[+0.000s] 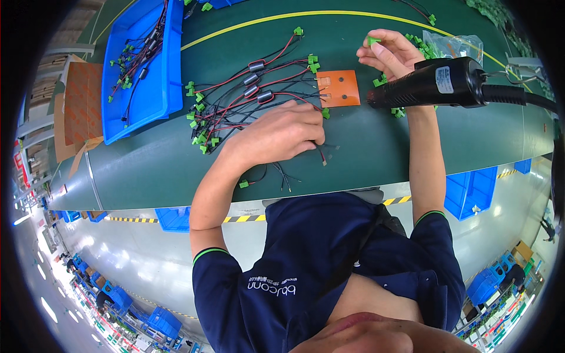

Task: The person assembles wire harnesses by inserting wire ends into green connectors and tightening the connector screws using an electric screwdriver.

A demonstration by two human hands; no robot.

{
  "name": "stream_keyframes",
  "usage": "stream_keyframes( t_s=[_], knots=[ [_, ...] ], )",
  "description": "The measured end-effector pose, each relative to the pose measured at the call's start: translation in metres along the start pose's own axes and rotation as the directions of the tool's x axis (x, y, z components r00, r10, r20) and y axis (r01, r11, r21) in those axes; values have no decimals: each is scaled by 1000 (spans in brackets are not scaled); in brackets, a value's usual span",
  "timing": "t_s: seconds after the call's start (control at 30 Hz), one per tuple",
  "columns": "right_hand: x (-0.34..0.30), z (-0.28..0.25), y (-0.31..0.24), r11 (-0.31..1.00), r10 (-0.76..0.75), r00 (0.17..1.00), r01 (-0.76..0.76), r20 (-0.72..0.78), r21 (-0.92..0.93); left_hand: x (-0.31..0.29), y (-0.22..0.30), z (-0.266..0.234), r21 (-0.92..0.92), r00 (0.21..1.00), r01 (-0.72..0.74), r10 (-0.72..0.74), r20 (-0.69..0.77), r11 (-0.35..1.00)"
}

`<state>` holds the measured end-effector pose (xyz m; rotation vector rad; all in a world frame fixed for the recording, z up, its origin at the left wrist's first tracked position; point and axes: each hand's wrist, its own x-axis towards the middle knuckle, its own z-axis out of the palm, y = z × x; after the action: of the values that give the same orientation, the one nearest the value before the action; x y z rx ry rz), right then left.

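While my left hand (283, 132) curls over the tangled cables (251, 92) left of the orange plate (348, 95) (whether it grips one, I can't tell), a tug could snag them. Right of the plate, the black tool (426, 85) could jog my right hand (393, 52), farther beyond, and loosen its pinch on a green connector (372, 41).

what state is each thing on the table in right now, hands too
wire harnesses: loosely spread, overlapping
left hand: curled over the wire harnesses, fingertip grip unclear
right hand: pinching a green connector
orange plate: lying flat, left side partly overlapped
black corded tool: pointing left, on or off unclear
blue bin: holding more harnesses
clear plastic bag: crumpled, partly hidden
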<state>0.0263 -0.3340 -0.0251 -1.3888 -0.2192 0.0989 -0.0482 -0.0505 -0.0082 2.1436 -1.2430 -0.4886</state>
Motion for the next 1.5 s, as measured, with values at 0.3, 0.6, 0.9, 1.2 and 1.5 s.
stream_keyframes(
  t_s=[0.3, 0.6, 0.9, 1.2, 1.5],
  knots=[
    [-5, 0, -6, 973, 162, 781, -230, 603, 36, -10, -5, -10, 80, 985, 55, -41, -170, 995],
    [-32, 31, -32, 830, 274, 679, 190, 681, -524, -18, -7, -14, 85, 966, 149, -127, -225, 985],
    [-48, 28, -21, 735, 140, 732, 374, 667, -565, -18, -9, -15, 10, 951, 146, -138, -278, 989],
    [-51, 28, -18, 747, 29, 732, 437, 681, -501, -16, -13, -20, -31, 952, 128, -132, -275, 991],
    [-52, 30, -14, 729, -20, 755, 459, 655, -508, -5, -1, -15, -198, 827, 317, -372, -421, 928]
  ],
)
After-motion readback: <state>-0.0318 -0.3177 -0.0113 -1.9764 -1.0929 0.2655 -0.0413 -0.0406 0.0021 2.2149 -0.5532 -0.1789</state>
